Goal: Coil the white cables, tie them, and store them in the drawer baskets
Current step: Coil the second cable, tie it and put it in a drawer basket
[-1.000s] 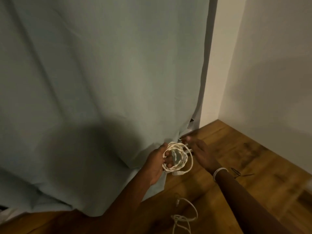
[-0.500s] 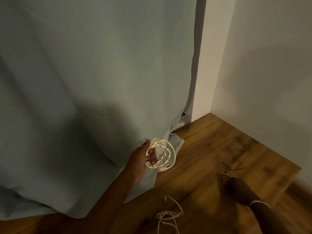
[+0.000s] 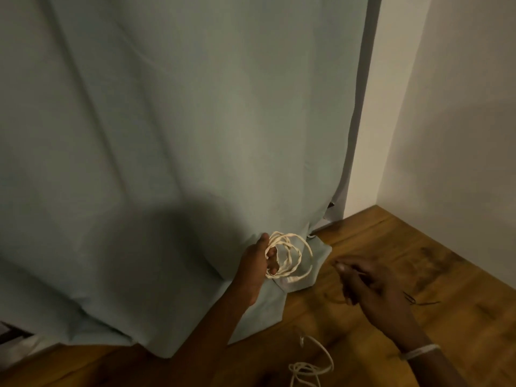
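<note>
Left hand (image 3: pixel 255 268) grips coiled cable (image 3: pixel 289 256) against the curtain's (image 3: pixel 167 163) hem.

A room in a home is shown, in a dim corner. A long grey-green curtain (image 3: pixel 181 152) is hung down to a wooden plank floor (image 3: pixel 391 261), where its hem is bunched. Plain painted walls (image 3: pixel 460 121) are met at the corner. Loose cable (image 3: pixel 312 367) is left on the floor.
</note>
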Tool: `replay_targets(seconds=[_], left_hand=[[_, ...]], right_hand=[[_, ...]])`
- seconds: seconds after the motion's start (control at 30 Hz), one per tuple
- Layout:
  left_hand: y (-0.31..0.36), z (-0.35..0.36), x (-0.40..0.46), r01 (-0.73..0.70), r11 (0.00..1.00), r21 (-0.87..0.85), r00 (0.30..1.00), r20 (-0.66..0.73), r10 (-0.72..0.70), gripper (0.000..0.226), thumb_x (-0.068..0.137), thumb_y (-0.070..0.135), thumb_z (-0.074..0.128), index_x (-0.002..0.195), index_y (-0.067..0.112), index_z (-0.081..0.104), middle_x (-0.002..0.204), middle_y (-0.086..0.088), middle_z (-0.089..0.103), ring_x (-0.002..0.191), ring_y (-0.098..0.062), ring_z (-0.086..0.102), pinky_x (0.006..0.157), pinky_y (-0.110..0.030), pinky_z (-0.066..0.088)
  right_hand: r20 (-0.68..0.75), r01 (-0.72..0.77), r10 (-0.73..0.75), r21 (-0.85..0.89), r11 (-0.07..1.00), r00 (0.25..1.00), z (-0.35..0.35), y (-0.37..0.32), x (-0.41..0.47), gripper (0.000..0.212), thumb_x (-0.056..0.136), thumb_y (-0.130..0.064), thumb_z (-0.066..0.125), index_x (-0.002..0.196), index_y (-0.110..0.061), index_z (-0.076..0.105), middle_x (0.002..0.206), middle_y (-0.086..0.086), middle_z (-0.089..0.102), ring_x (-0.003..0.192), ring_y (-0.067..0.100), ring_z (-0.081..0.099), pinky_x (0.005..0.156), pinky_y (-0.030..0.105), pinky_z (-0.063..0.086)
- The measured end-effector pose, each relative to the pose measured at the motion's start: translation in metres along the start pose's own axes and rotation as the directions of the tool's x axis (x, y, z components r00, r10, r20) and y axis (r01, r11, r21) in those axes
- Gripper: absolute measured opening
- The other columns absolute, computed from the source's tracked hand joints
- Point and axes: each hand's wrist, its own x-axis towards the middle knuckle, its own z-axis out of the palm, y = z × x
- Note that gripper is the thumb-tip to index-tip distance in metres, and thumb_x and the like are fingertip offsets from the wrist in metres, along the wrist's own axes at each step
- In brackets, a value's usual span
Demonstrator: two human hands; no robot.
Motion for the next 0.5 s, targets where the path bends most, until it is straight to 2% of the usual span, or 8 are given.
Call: replay_targets(seconds=[0.07,0.17,0.27,0.37,0.4,0.47,0.5], left_hand=[[0.006,0.001,-0.006,0.011,1.0,0.021,0.999,-0.037,-0.01,0.036,0.101,0.036,0.042,0.077,0.015,0.06,0.067,-0.002,0.053,0.06,-0.015,0.05,0.058,-0.027,0.041],[0.011,0.001,-0.013,0.001,0.998,0.067,0.999,-0.044,0.002,0.04,0.101,0.041,0.038,0.08,0.014,0.058,0.072,-0.006,0.054,0.062,-0.017,0.051,0.06,-0.028,0.043],[0.019,-0.006,-0.02,-0.026,0.999,0.039,0.996,-0.08,0.029,0.042,0.101,0.042,0.037,0.079,0.014,0.059,0.07,-0.005,0.057,0.064,-0.019,0.055,0.065,-0.032,0.047],[0.024,-0.012,-0.023,-0.051,0.999,-0.013,0.994,-0.094,0.049,0.038,0.1,0.041,0.04,0.081,0.017,0.061,0.082,-0.013,0.059,0.078,-0.027,0.057,0.076,-0.041,0.05],[0.025,-0.014,-0.025,-0.054,0.998,-0.025,0.993,-0.103,0.051,0.037,0.1,0.04,0.04,0.08,0.018,0.061,0.084,-0.012,0.059,0.08,-0.027,0.057,0.076,-0.04,0.05],[0.028,-0.015,-0.027,-0.053,0.998,-0.04,0.992,-0.116,0.048,0.036,0.101,0.04,0.041,0.081,0.017,0.062,0.08,-0.008,0.061,0.077,-0.025,0.058,0.072,-0.035,0.049],[0.028,-0.015,-0.028,-0.053,0.998,-0.044,0.993,-0.112,0.047,0.038,0.1,0.04,0.041,0.08,0.016,0.062,0.076,-0.007,0.06,0.073,-0.024,0.058,0.069,-0.033,0.048]], right_hand=[[0.073,0.028,-0.035,0.105,0.994,0.997,0.02,-0.03,0.007,0.02,0.096,-0.009,0.056,0.1,-0.017,0.075,0.07,-0.022,0.068,0.061,-0.005,0.062,0.054,0.007,0.044],[0.182,-0.001,-0.03,0.168,0.986,0.983,0.05,-0.04,0.012,0.029,0.097,0.0,0.052,0.103,-0.016,0.076,0.081,-0.014,0.066,0.068,-0.001,0.06,0.061,0.013,0.045],[0.174,-0.117,0.069,0.282,0.952,0.982,0.071,-0.045,0.017,0.032,0.098,0.003,0.049,0.105,-0.014,0.075,0.077,-0.015,0.07,0.065,-0.004,0.061,0.061,0.015,0.048],[0.185,-0.299,0.236,0.535,0.79,0.954,0.08,-0.055,0.023,0.019,0.097,0.001,0.052,0.099,-0.006,0.07,0.068,-0.005,0.068,0.059,0.006,0.06,0.059,0.022,0.05],[0.16,-0.309,0.267,0.597,0.74,0.95,0.082,-0.056,0.026,0.012,0.094,0.001,0.056,0.094,-0.004,0.067,0.068,0.002,0.066,0.06,0.012,0.06,0.058,0.025,0.052],[0.078,-0.295,0.322,0.641,0.709,0.943,0.084,-0.058,0.029,0.002,0.088,-0.002,0.067,0.09,0.0,0.066,0.069,0.01,0.068,0.059,0.017,0.062,0.059,0.029,0.055],[0.044,-0.296,0.349,0.635,0.713,0.936,0.085,-0.058,0.03,0.01,0.084,-0.004,0.072,0.09,0.003,0.068,0.071,0.014,0.07,0.06,0.018,0.065,0.061,0.031,0.057]])
